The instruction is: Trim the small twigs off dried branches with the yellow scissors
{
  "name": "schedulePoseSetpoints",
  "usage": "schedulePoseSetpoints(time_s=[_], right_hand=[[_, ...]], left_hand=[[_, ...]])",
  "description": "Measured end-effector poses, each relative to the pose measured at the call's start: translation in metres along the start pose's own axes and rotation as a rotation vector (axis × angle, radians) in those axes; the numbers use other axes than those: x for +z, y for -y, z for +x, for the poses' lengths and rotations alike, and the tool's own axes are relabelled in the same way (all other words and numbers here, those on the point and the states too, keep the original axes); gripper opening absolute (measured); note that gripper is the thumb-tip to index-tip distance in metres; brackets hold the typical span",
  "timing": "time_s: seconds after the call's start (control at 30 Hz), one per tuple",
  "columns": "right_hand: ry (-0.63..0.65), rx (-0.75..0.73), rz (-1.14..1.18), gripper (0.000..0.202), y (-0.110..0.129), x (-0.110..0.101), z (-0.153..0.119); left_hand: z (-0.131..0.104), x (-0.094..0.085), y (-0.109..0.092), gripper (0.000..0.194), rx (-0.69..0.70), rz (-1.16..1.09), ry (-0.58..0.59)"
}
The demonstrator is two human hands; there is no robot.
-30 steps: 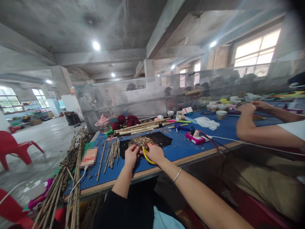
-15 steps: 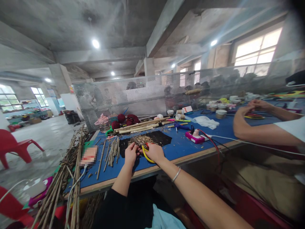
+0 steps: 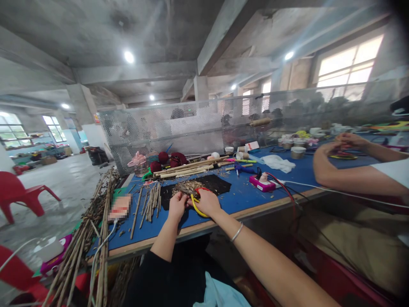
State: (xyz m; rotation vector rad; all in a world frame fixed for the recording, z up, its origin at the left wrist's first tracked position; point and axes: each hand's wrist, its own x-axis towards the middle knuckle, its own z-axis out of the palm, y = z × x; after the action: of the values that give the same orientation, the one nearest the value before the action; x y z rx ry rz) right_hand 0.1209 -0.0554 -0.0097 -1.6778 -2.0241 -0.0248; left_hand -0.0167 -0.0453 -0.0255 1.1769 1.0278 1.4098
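Note:
My right hand (image 3: 209, 203) is closed around hand shears (image 3: 197, 209) with one yellow and one red handle. Their dark blades point left, toward my left hand (image 3: 177, 206), whose thumb and fingers are pinched together near the blade tips. Whatever the left fingers hold is too small and covered to make out. Both hands are over the near edge of a black cloth (image 3: 219, 184), which bears a heap of wood chips (image 3: 191, 185). Several cut sticks (image 3: 150, 204) lie on the blue table just left of the cloth.
Long branches (image 3: 84, 230) lean along the table's left end, beside a white cable. Behind the cloth lie pale rods (image 3: 188, 170) and dark red balls (image 3: 163, 157). A purple power strip (image 3: 262, 184) sits to the right. Farther right, another person's forearms (image 3: 338, 168) rest on the table.
The shears' handles now stand wider apart, with more of the red one showing. Both hands have stayed in almost the same place.

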Motion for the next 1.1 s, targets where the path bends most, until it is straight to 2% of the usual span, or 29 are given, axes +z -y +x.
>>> schedulePoseSetpoints(time_s=[0.2,0.33,0.6,1.1], right_hand=[[-0.065,-0.099,-0.021,0.054,-0.0026,0.0034,0.0022],[-0.057,-0.118,-0.018,0.055,-0.0031,0.0038,0.0031],[-0.012,-0.079,0.030,0.052,-0.0032,0.0016,0.0043],[0.114,0.003,-0.018,0.061,-0.0006,0.0003,0.0053]], left_hand=[[-0.0018,0.0014,-0.0024,0.017,-0.005,0.025,-0.005],[-0.0023,0.0021,-0.0041,0.015,-0.019,0.033,0.001],[-0.0007,0.0006,-0.0018,0.026,0.002,0.043,0.014],[-0.0024,0.0008,-0.0050,0.017,-0.023,0.095,-0.039]])
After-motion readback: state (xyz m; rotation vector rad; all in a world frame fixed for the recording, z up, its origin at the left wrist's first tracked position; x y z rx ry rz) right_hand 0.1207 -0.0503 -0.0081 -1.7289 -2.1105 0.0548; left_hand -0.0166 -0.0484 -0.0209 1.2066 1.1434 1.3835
